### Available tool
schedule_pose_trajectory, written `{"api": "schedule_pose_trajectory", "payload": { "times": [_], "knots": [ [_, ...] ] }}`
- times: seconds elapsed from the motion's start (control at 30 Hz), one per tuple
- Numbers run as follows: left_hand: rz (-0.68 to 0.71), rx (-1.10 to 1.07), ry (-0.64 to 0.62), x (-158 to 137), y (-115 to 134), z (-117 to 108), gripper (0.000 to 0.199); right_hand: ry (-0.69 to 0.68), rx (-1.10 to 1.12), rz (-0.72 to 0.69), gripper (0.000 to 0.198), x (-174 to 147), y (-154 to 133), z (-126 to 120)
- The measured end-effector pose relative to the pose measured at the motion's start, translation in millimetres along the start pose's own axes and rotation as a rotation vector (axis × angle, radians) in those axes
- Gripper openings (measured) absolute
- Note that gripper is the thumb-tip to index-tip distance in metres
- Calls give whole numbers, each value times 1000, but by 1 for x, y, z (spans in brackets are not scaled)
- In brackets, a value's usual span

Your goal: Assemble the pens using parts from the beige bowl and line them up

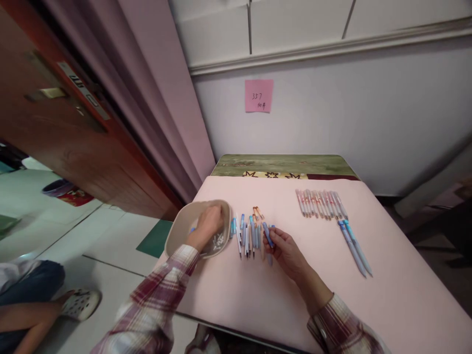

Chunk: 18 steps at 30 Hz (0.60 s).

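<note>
My left hand (210, 223) reaches down inside a beige plastic basket (172, 236) at the table's left edge. Its fingertips are hidden behind the back of the hand. Small white pieces (218, 241) lie on the basket's floor beside it. Between the thumb and fingers of my right hand (285, 248) is a short blue pen barrel (268, 235), held just above the table. Left of this hand are loose pen parts: thin white refills (247, 241), grey-blue barrels (253, 235) and short blue barrels (234, 226). A few orange-brown pieces (258, 212) lie behind them.
A row of pinkish pens (320, 204) lies at the table's back right, with two longer blue pens (356, 248) in front. The pink-covered table (295, 305) meets a wall with a pink note (258, 96). Another person's leg and clog (81, 304) show at lower left.
</note>
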<state>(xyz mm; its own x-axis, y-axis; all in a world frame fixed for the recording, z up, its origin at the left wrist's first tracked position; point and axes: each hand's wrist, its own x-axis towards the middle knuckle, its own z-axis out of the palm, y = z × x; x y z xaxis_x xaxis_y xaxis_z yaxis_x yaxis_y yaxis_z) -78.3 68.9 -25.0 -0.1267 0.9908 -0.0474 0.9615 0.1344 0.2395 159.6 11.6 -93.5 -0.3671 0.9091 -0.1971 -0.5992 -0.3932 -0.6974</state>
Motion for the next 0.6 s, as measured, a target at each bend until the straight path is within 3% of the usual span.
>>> {"api": "schedule_pose_trajectory", "payload": {
  "times": [0.07,0.13,0.2,0.27,0.4,0.6],
  "knots": [
    [47,-127,77,-8,10,-9,15,-12,-1,-1,28,-1,-1,1],
    [110,-488,131,-21,25,-14,18,-31,0,-4,27,-1,-1,2],
    [150,-930,79,-37,44,-13,34,-50,-4,-7,28,-2,1,2],
    [112,-1201,15,-51,63,-10,35,-53,-11,-14,30,-1,3,1],
    [-4,-1395,19,-65,86,-1,24,-55,-28,-20,30,0,6,0],
    [-58,-1476,51,-70,92,4,23,-72,-36,-27,29,-1,5,3]
  ]
}}
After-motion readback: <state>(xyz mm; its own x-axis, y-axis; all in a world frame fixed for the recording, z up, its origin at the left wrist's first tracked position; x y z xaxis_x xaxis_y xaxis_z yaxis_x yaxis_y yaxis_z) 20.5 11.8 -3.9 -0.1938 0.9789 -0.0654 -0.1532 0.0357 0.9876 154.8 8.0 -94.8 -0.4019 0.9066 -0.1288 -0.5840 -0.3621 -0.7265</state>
